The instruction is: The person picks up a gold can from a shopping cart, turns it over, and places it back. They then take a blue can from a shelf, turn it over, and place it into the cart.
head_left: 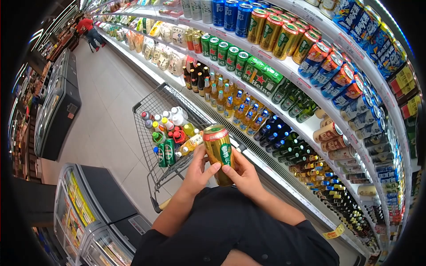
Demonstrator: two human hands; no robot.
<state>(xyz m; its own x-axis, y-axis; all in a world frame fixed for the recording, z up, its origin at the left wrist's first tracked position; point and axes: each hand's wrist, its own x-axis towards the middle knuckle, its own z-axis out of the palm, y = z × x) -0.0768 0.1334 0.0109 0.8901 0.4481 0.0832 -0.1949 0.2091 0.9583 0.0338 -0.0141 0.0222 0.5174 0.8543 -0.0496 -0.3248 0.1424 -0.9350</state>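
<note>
Both of my hands hold one gold can [216,148] with a red top band and a green label, upright in front of my chest. My left hand [198,172] wraps its left side, and my right hand [243,172] wraps its right side. The two thumbs rest on the front of the can, close together. Just beyond my hands stands a wire shopping cart [143,128] with several bottles, two green cans [167,153] and a red-capped bottle [179,135] in it.
Refrigerated shelves [284,60] with cans and bottles curve along the right side, with gold cans [284,41] on an upper shelf. Freezer cabinets [100,190] stand at the left, beside the tiled floor [106,97]. A person in red [84,27] is far down the aisle.
</note>
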